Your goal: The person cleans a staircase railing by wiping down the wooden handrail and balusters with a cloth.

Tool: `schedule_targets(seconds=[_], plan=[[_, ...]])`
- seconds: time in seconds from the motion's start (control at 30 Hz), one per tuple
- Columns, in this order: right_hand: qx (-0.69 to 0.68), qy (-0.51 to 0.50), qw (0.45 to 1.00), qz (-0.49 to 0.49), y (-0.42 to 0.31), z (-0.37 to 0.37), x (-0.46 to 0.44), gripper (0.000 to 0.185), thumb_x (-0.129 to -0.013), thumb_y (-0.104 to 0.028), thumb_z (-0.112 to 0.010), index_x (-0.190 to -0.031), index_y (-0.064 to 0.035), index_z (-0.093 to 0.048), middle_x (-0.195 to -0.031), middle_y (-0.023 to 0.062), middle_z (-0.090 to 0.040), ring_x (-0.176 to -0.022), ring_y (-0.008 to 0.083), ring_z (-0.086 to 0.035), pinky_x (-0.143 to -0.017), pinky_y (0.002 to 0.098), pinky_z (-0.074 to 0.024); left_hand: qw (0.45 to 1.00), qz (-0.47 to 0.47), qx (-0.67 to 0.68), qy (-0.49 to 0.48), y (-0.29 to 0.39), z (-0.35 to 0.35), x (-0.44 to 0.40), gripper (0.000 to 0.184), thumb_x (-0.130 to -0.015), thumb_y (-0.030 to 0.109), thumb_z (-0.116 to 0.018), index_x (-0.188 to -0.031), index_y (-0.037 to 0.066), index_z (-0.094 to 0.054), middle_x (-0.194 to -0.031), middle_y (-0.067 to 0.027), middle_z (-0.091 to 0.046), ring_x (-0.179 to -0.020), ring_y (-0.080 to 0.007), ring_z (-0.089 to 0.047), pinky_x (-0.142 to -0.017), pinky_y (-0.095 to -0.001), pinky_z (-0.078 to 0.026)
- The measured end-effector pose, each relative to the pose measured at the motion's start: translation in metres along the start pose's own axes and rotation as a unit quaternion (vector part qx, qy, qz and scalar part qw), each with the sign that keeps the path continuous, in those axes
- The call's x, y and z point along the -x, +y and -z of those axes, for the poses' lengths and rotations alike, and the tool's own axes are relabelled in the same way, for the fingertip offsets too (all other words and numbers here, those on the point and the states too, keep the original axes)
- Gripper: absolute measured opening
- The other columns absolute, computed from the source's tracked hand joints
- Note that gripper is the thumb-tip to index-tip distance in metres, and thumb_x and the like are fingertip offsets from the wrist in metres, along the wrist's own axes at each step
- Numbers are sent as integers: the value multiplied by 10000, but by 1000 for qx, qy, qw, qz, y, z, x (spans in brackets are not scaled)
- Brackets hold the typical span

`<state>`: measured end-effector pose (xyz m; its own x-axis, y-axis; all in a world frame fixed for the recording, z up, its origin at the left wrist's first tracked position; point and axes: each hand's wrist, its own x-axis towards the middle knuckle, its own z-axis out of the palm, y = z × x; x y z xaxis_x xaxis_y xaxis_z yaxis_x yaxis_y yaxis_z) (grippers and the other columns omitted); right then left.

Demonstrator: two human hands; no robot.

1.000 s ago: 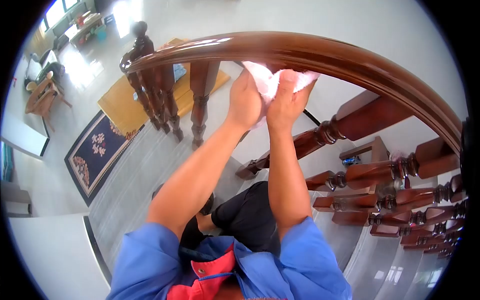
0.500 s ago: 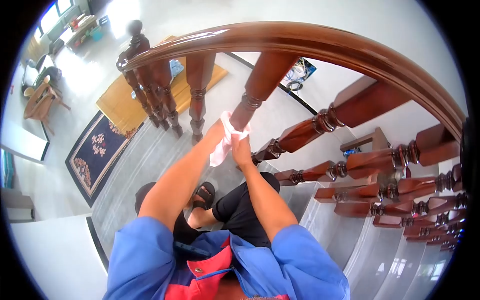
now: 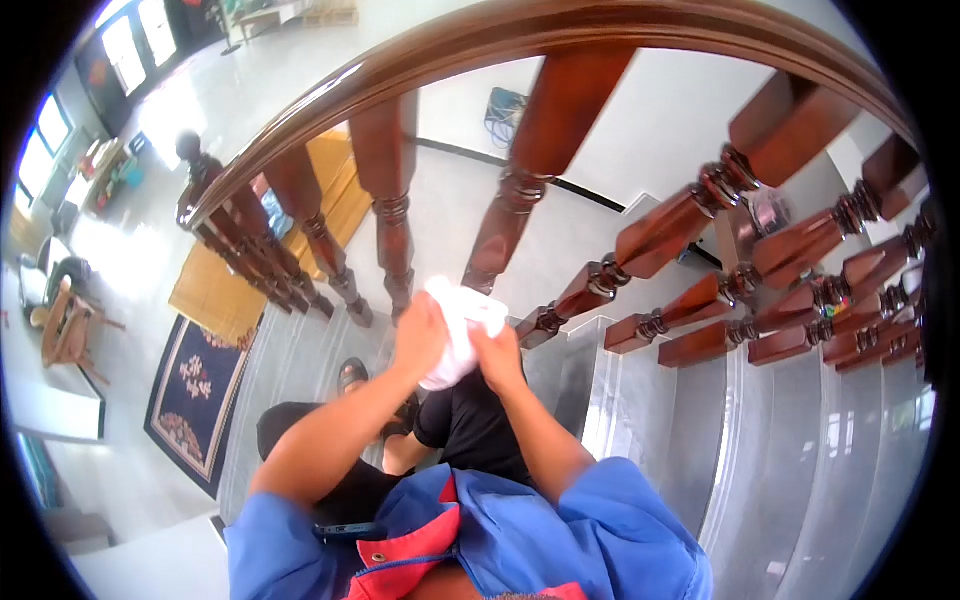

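Though higher b4, cloth (image 3: 462, 332) low nr baluster (image 3: 522, 185)

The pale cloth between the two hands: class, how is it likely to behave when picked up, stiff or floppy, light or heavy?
The pale cloth is probably floppy, since it bunches between the left hand and the right hand. It is likely light, being a small piece of fabric. It seems unlikely to roll, given its uneven, crumpled outline.

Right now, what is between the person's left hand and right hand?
A bunched pale cloth lies between the left hand and the right hand, gripped by both. The head view shows this.
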<state>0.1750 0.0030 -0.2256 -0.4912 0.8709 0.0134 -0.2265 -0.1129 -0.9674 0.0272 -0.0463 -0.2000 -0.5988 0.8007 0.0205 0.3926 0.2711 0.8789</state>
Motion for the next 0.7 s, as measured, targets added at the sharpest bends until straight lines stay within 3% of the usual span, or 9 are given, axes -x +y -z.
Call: schedule_targets(seconds=[0.13,0.23,0.3,0.33,0.43,0.47,0.57,0.63,0.7], plan=[[81,184,974,104,-79,43,35,313,-1029,-121,-594,-1303,25,-631,-1283,86,-669,-1177,164,-606,-1038,325,-465,988,-90,112,-61,67,-23,30,339,-981,309,-589,-1061,-16,-638,-957,-272,-694,-918,-448,-680,-783,-482,-519],[53,248,932,258,-149,66,31,376,-1024,-91,-586,-1375,39,-552,-1318,111,-642,-1190,177,-599,-1032,316,-465,959,-99,259,-58,147,-36,32,323,-973,279,-666,-1107,-14,-652,-909,-172,-709,-846,-241,-683,-786,-364,-528],[60,276,896,341,-199,75,21,381,-1053,-107,-551,-1388,69,-516,-1367,154,-610,-1237,235,-591,-1067,374,-463,908,-211,361,-13,208,-41,28,314,-984,254,-682,-1116,-28,-645,-940,-76,-696,-854,-137,-619,-782,-317,-512],[98,273,843,453,-230,72,7,390,-1065,-141,-554,-1392,69,-513,-1373,154,-603,-1231,224,-590,-1063,364,-460,898,-242,367,13,240,-36,25,331,-985,255,-682,-1142,-34,-641,-968,-84,-696,-871,-142,-622,-810,-310,-511],[188,260,767,555,-319,71,-21,410,-1079,-210,-553,-1380,68,-528,-1362,139,-600,-1242,200,-570,-1062,349,-450,855,-309,409,76,327,-21,1,355,-993,263,-673,-1175,-39,-632,-1018,-110,-692,-939,-157,-626,-871,-318,-506],[179,230,764,575,-345,70,-33,413,-1071,-220,-574,-1365,68,-538,-1352,127,-607,-1232,205,-578,-1060,351,-455,843,-323,425,63,349,-23,-17,398,-1005,301,-633,-1211,-39,-621,-1074,-142,-691,-994,-226,-640,-914,-351,-497],[-18,94,848,521,-404,67,-74,369,-1061,-292,-592,-1289,-2,-588,-1210,74,-658,-1100,155,-624,-975,328,-506,788,-306,533,-35,405,-33,-52,494,-1055,413,-464,-1193,-35,-621,-1120,-222,-683,-1056,-378,-644,-959,-418,-480],[-16,88,885,457,-417,64,-88,361,-1063,-321,-583,-1240,-8,-618,-1148,66,-672,-1057,149,-627,-905,318,-522,764,-431,452,-163,421,-5,-52,777,-1030,531,-533,-1511,-47,-336,-1431,-252,-539,-1338,-394,-508,-1145,-409,-358],[51,116,869,478,-406,61,-86,353,-1063,-321,-580,-1208,-3,-631,-1120,65,-674,-1030,146,-626,-877,315,-522,775,-398,468,-146,416,-14,-40,641,-1064,443,-508,-1450,-61,-419,-1364,-233,-580,-1281,-384,-543,-1099,-426,-396]])
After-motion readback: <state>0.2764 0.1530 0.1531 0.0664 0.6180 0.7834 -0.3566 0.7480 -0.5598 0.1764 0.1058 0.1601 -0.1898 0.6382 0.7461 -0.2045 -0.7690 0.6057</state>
